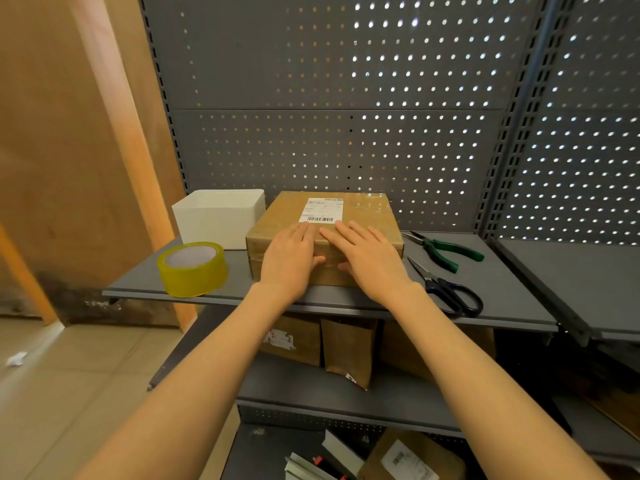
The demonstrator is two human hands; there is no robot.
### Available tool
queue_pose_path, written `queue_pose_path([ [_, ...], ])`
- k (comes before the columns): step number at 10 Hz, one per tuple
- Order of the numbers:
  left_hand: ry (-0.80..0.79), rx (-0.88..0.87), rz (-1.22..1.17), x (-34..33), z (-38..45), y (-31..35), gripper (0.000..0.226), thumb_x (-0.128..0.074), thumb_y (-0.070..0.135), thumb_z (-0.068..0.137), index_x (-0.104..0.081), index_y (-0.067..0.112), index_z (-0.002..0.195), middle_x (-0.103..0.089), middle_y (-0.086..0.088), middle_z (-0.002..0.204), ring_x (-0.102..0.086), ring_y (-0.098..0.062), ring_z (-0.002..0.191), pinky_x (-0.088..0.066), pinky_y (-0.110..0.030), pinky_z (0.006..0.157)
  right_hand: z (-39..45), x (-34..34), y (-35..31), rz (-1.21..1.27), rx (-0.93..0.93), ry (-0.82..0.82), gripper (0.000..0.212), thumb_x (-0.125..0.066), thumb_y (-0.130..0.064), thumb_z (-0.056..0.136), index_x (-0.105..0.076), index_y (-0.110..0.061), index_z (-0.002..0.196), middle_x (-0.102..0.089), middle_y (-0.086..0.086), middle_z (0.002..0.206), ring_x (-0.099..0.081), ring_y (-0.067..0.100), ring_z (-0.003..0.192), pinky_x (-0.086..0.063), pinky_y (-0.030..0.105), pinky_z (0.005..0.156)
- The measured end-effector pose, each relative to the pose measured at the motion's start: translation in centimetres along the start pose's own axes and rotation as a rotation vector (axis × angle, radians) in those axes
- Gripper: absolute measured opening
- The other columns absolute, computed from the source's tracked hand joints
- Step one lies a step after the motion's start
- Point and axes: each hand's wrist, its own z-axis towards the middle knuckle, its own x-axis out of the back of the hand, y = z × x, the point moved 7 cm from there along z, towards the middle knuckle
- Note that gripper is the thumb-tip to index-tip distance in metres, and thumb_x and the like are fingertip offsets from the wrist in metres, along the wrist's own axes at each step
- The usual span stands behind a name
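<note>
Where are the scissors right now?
In the head view the scissors lie on the grey shelf, right of the cardboard box and the right hand, just in front of the green-handled pliers, near the shelf's front edge.

Cardboard, Tape and Painted Metal

We see a brown cardboard box wrapped in glossy clear tape, bearing a white paper label. Left of the box: a matt white plastic bin and a shiny yellowish tape roll. Right of it: steel pliers, green-gripped, and scissors on a matt grey metal shelf.
</note>
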Motion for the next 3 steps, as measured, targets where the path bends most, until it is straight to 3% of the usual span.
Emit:
queue_pose_path([
  [1,-0.103,0.002,0.151,-1.3,-0.2,0.1,0.074,-0.055,0.015,0.090,-0.009,0.001,0.147,-0.013,-0.016,0.155,-0.010,-0.027,0.145,-0.007,-0.036,0.118,-0.2,0.0,0.1,-0.041,-0.032,-0.033,0.071,-0.046,-0.018,0.097,0.001,-0.029,0.149,-0.005,0.003,0.158,-0.004,0.024,0.145,-0.002,0.038,0.117],
  [2,-0.127,0.001,0.052,-0.5,-0.1,0.2,0.073,-0.057,0.023,0.090,-0.016,0.003,0.146,-0.020,-0.013,0.154,-0.016,-0.027,0.142,-0.010,-0.037,0.117,-0.6,0.3,-0.1,-0.032,-0.062,-0.086,0.073,-0.045,-0.020,0.097,0.007,-0.026,0.149,0.001,0.005,0.158,0.002,0.026,0.145,0.002,0.040,0.116],
  [3,-0.090,0.014,-0.060,0.9,-0.4,-0.5,0.056,-0.055,0.029,0.091,-0.034,0.011,0.140,-0.040,-0.009,0.143,-0.035,-0.026,0.130,-0.024,-0.036,0.111,-1.0,1.2,0.0,0.078,-0.089,-0.064,0.066,-0.041,-0.033,0.098,-0.001,-0.025,0.150,-0.004,0.003,0.158,0.001,0.023,0.146,0.004,0.039,0.116],
])
